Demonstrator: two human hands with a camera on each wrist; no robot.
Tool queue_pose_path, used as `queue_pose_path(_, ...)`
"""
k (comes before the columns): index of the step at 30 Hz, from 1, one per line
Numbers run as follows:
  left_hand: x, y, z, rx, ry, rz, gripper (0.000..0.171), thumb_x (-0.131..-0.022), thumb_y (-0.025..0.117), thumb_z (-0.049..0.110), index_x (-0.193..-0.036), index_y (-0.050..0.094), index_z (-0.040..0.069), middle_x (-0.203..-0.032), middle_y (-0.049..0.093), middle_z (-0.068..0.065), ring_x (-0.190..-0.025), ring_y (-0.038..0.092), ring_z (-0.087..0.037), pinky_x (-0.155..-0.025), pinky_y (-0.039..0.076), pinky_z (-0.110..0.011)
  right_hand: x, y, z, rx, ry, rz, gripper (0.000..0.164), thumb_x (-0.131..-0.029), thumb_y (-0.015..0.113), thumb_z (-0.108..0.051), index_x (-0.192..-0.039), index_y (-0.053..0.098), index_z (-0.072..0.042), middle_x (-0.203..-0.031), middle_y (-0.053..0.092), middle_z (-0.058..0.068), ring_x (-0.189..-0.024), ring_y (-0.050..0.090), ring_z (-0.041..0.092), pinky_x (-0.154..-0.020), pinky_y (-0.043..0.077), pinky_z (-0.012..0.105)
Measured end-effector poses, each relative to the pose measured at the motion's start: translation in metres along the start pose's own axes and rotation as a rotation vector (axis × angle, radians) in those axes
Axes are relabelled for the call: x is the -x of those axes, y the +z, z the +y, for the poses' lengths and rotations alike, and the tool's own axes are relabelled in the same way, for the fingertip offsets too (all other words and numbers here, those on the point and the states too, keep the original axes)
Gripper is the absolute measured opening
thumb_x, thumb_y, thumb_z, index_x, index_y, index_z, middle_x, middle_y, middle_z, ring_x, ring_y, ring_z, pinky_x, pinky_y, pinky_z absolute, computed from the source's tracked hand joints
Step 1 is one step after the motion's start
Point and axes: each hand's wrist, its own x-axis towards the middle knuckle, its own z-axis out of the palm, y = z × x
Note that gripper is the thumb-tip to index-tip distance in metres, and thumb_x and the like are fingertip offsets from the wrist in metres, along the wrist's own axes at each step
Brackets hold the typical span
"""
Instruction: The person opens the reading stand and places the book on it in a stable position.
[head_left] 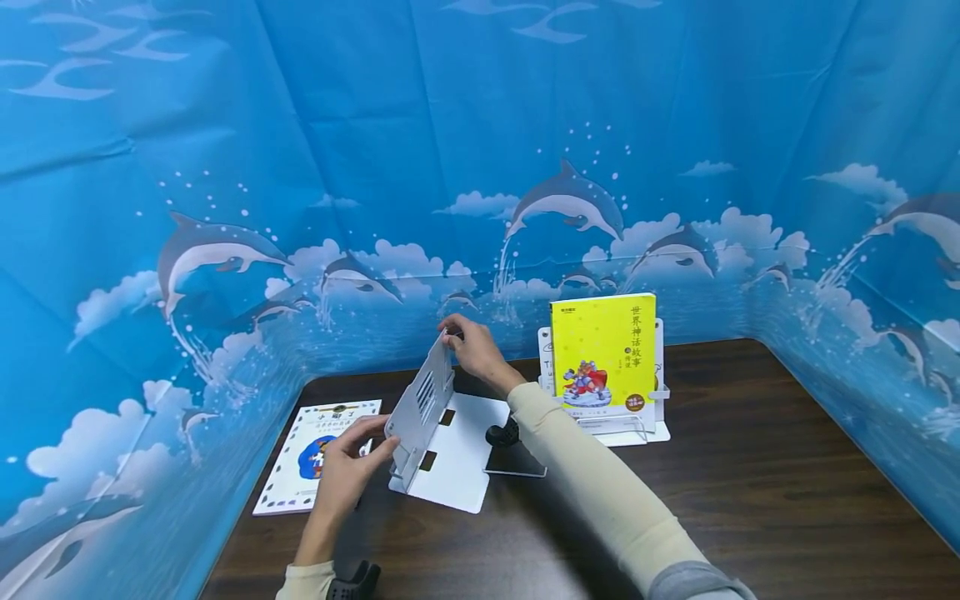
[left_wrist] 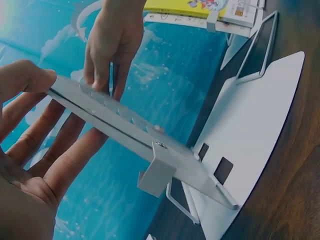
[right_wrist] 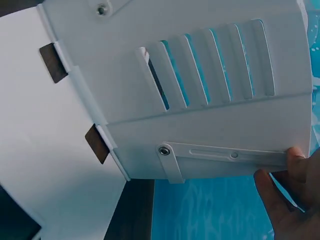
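Note:
A white metal book stand lies with its base plate on the dark table and its slotted back panel tilted up. My left hand pinches the near edge of the panel, thumb on one face and fingers on the other, as the left wrist view shows. At the far upper corner, my right hand pinches the panel between thumb and fingers. A small white clip sticks out from the panel's lower part. The wire leg extends from the base plate toward the right.
To the left a white picture book lies flat, partly behind my left hand. A yellow book stands on a second white book stand at the back right. Blue dolphin-print cloth surrounds the dark wooden table.

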Motion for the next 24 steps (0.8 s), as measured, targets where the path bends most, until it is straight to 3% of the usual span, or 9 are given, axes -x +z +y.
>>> queue_pose_path(9, -0.018, -0.001, -0.016, -0.004, -0.092, 0.077, 0.034, -0.087, 0.075, 0.035, -0.113, 0.072, 0.014, -0.114, 0.071, -0.009, -0.094, 0.067, -0.008, -0.076, 0.058, -0.021, 0.009, -0.019, 0.015, 0.138, -0.013, 0.085, 0.026, -0.102, 0.051, -0.022, -0.126, 0.060, -0.015, -0.118, 0.067, 0.005, -0.106, 0.064, 0.020, -0.089, 0.054, 0.038)
queue_pose_path(13, -0.025, 0.002, -0.002, 0.031, -0.095, 0.113, 0.029, -0.089, 0.073, 0.025, -0.111, 0.072, 0.006, -0.104, 0.073, -0.006, -0.087, 0.070, -0.013, -0.074, 0.059, -0.022, 0.014, -0.031, 0.020, 0.205, -0.037, 0.110, 0.026, -0.101, 0.054, -0.021, -0.125, 0.062, -0.013, -0.113, 0.069, 0.005, -0.104, 0.066, 0.020, -0.089, 0.056, 0.037)
queue_pose_path(16, -0.036, 0.004, -0.004, 0.069, -0.091, 0.133, 0.025, -0.090, 0.072, 0.017, -0.109, 0.072, 0.001, -0.098, 0.072, 0.000, -0.087, 0.071, -0.015, -0.074, 0.058, -0.022, 0.019, -0.039, 0.023, 0.246, -0.056, 0.135, 0.025, -0.100, 0.056, -0.020, -0.122, 0.063, -0.013, -0.112, 0.070, 0.004, -0.102, 0.066, 0.018, -0.088, 0.056, 0.034)
queue_pose_path(20, -0.056, 0.007, -0.028, 0.120, -0.082, 0.145, 0.026, -0.090, 0.072, 0.021, -0.108, 0.072, 0.003, -0.095, 0.072, 0.004, -0.086, 0.072, -0.011, -0.077, 0.058, -0.022, 0.026, -0.046, 0.029, 0.295, -0.101, 0.178, 0.023, -0.099, 0.057, -0.021, -0.119, 0.065, -0.013, -0.110, 0.072, 0.003, -0.099, 0.068, 0.017, -0.085, 0.057, 0.032)
queue_pose_path(24, -0.071, 0.011, -0.036, 0.125, -0.052, 0.145, 0.029, -0.090, 0.071, 0.026, -0.109, 0.072, 0.005, -0.098, 0.073, 0.003, -0.088, 0.071, -0.006, -0.081, 0.057, -0.023, 0.033, -0.052, 0.032, 0.331, -0.140, 0.199, 0.021, -0.098, 0.059, -0.020, -0.116, 0.066, -0.012, -0.107, 0.073, 0.003, -0.096, 0.069, 0.016, -0.083, 0.058, 0.030)
